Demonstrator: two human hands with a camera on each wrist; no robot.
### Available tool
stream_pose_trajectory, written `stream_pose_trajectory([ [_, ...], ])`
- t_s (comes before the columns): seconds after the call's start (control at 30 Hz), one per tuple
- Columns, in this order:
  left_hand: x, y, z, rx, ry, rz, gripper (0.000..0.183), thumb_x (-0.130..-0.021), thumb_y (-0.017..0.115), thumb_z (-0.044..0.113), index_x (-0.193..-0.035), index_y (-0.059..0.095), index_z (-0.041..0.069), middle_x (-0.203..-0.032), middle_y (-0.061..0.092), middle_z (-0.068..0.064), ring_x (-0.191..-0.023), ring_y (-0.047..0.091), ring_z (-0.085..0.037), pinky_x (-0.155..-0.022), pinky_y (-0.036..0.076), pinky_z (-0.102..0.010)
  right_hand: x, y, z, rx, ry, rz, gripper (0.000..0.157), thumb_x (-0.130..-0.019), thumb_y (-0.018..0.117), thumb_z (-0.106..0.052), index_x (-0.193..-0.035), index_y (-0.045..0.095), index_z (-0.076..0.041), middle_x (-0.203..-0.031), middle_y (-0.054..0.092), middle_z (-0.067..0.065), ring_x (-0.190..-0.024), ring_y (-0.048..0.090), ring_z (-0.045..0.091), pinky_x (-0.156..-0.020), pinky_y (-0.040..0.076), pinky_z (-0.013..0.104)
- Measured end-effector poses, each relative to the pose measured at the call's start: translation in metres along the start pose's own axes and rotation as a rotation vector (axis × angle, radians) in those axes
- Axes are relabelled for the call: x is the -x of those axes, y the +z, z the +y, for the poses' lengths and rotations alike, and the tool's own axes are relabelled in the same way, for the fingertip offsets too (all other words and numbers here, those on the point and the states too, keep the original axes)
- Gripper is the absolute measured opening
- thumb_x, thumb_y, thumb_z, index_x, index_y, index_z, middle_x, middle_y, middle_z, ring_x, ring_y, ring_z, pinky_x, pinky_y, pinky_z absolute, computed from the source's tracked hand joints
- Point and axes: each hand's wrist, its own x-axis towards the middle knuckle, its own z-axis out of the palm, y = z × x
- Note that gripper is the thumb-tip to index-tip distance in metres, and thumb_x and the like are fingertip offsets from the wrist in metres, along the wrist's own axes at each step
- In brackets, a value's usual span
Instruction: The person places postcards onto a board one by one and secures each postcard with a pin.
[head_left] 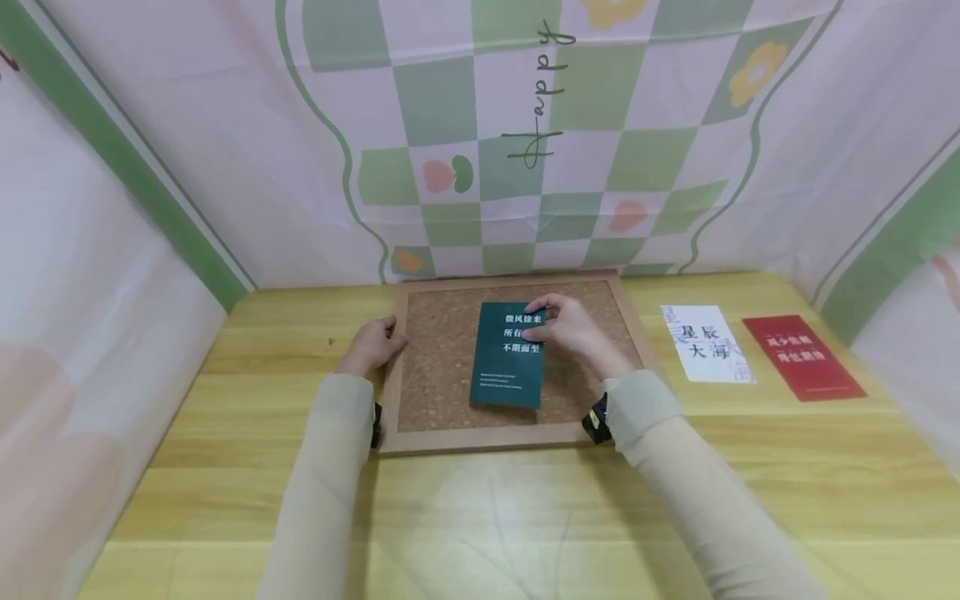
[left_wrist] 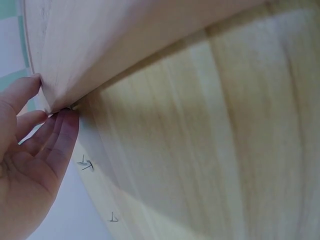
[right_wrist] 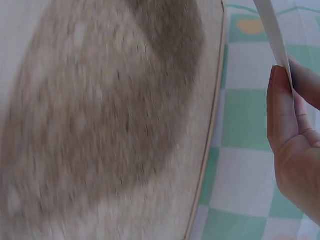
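Note:
A cork board [head_left: 435,367] with a light wooden frame lies on the wooden table. At its left side, my left hand [head_left: 369,345] holds the frame edge; in the left wrist view, the thumb is at the frame's upper edge and the other fingertips are along its side. My right hand [head_left: 570,329] pinches a dark green card [head_left: 504,375] with white printed characters by its upper right part, over the middle of the board. Seen from the right wrist, the card [right_wrist: 274,35] appears edge-on between thumb and fingers, and its shadow falls on the cork.
To the right of the board lie a white card [head_left: 707,358] with dark characters and a red card [head_left: 804,358]. Several thumbtacks [left_wrist: 113,218] rest on the table by the left hand. A green-and-white checked cloth [head_left: 517,175] hangs behind the board.

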Motion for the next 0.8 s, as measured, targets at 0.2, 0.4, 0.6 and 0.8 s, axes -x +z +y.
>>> stream_pose_trajectory([
  [0.2, -0.002, 0.0, -0.001, -0.015, 0.0, -0.012, 0.06, -0.102, 0.044, 0.025, -0.15, 0.02, -0.001, -0.152, 0.031, -0.024, -0.14, 0.033, -0.037, -0.114, 0.033, -0.046, -0.004, 0.021, -0.004, 0.012, 0.008, -0.004, 0.038, -0.083, 0.072, -0.009, -0.119, 0.059, -0.003, -0.094, 0.05, 0.006, -0.084, 0.043, 0.019, -0.068, 0.037, 0.026],
  [0.4, -0.002, -0.002, 0.0, -0.034, -0.001, -0.019, 0.06, -0.102, 0.044, 0.027, -0.15, 0.02, 0.0, -0.153, 0.031, -0.024, -0.14, 0.032, -0.037, -0.114, 0.032, -0.046, -0.004, 0.036, -0.008, -0.01, -0.023, -0.007, 0.037, -0.084, 0.071, -0.007, -0.119, 0.06, -0.003, -0.101, 0.057, 0.013, -0.083, 0.048, 0.02, -0.068, 0.039, 0.026],
  [0.6, 0.0, -0.003, 0.002, -0.011, 0.001, -0.026, 0.06, -0.102, 0.045, 0.025, -0.15, 0.02, 0.0, -0.152, 0.031, -0.024, -0.14, 0.033, -0.037, -0.114, 0.033, -0.046, -0.004, 0.046, -0.011, -0.051, -0.019, -0.018, 0.036, -0.085, 0.07, -0.006, -0.119, 0.059, -0.004, -0.085, 0.055, 0.004, -0.071, 0.044, 0.015, -0.061, 0.036, 0.025],
  [0.8, -0.001, -0.003, -0.001, -0.013, 0.002, -0.03, 0.06, -0.102, 0.045, 0.025, -0.15, 0.02, 0.001, -0.152, 0.032, -0.024, -0.139, 0.035, -0.037, -0.113, 0.034, -0.046, -0.005, 0.052, -0.008, -0.056, -0.033, -0.039, 0.034, -0.087, 0.067, -0.004, -0.119, 0.058, -0.003, -0.059, 0.039, -0.005, -0.052, 0.032, 0.009, -0.05, 0.029, 0.022],
])
